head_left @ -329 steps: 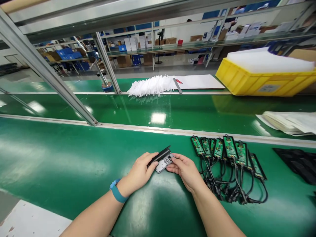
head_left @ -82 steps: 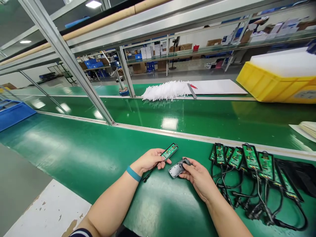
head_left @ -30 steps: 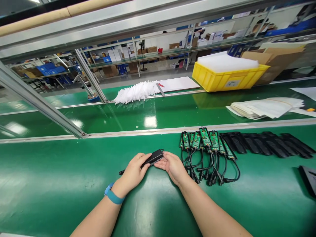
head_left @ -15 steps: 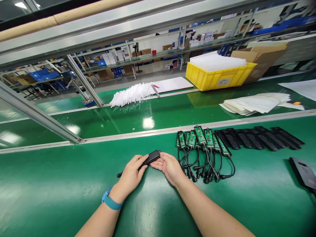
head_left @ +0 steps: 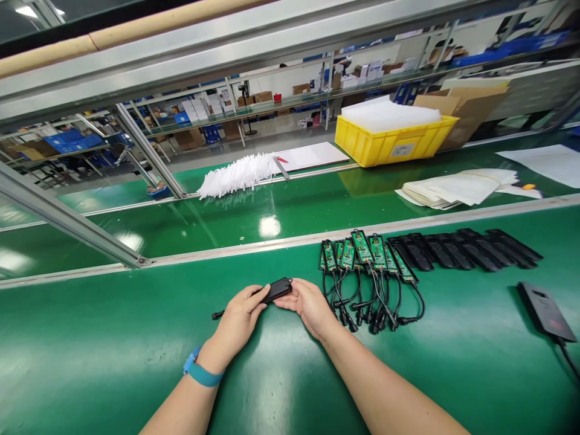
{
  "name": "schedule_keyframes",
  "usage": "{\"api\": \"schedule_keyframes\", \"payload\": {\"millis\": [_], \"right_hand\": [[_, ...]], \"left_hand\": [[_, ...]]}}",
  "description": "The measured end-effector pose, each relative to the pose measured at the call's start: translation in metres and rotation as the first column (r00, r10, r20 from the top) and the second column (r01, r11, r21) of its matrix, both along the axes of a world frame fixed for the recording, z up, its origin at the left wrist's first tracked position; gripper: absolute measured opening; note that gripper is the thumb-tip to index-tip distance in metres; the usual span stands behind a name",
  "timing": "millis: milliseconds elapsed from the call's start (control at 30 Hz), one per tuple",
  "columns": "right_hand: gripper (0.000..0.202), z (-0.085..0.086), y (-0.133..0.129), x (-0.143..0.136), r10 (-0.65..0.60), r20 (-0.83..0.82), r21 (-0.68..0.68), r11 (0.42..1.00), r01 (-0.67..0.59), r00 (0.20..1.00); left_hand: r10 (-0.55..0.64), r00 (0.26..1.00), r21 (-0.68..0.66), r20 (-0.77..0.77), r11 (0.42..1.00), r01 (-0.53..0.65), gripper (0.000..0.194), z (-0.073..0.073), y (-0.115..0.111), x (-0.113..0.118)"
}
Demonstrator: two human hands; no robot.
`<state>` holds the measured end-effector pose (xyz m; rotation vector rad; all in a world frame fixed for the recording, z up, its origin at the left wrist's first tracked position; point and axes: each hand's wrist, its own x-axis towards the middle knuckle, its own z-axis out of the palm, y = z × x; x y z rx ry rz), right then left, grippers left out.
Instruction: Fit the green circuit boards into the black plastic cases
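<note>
Both hands hold a slim black plastic case (head_left: 278, 290) above the green bench, with a loop at its right end. My left hand (head_left: 239, 317), a blue band on its wrist, is closed round the case's left part, thumb and fingers on the near and upper sides. A black cable plug (head_left: 218, 315) pokes out to the left behind that hand. My right hand (head_left: 312, 305) grips the loop end between thumb and fingers. To its right lie several open black housings with green circuit boards (head_left: 361, 248), their short black cables (head_left: 376, 302) hanging toward me.
Black covers (head_left: 446, 251) lie in an overlapping row beside the boards. A black device with a cable (head_left: 546, 311) rests at the right. Beyond the bench rail are white sheets (head_left: 457, 188), a yellow bin (head_left: 394, 142) and white strips (head_left: 240, 175). A metal post (head_left: 72, 211) slants at left.
The case has rolled slightly, so more of its flat face shows. Both hands keep their hold on it. The camera view has shifted a little, moving the background leftward.
</note>
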<state>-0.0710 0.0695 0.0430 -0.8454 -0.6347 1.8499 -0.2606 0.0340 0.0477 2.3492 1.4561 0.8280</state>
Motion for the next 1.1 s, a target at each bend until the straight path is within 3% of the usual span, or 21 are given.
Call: {"api": "schedule_keyframes", "payload": {"millis": [133,333,500,600,700,1100], "right_hand": [[0.026,0.002,-0.002,0.000,0.017,-0.020,0.039,0.999,-0.016,1.000],[0.033,0.004,-0.001,0.002,-0.052,0.198,0.048,0.998,0.043,0.979],[0.033,0.010,-0.004,0.007,0.067,0.279,0.135,0.985,-0.108,0.958],[0.034,0.010,-0.006,0.012,0.147,0.375,0.171,0.959,-0.225,0.915],[0.035,0.007,-0.003,0.017,0.183,0.470,0.179,0.938,-0.296,0.863],[0.032,-0.001,0.008,0.023,0.116,0.617,0.205,0.931,-0.301,0.779]], "left_hand": [[0.008,0.999,0.031,-0.048,1.000,-0.006,0.045,-0.002,0.001,0.000],[-0.026,0.999,0.037,-0.039,0.999,0.027,0.043,0.003,-0.004,0.009],[0.087,0.979,-0.198,0.184,0.979,-0.050,0.048,0.024,-0.007,0.005],[0.078,0.966,-0.349,0.247,0.937,0.014,0.028,0.038,-0.007,-0.003],[0.050,0.972,-0.362,0.232,0.931,0.039,0.020,0.045,-0.007,-0.009],[0.046,0.991,-0.262,0.122,0.965,-0.012,0.023,0.031,-0.008,-0.005]]}}
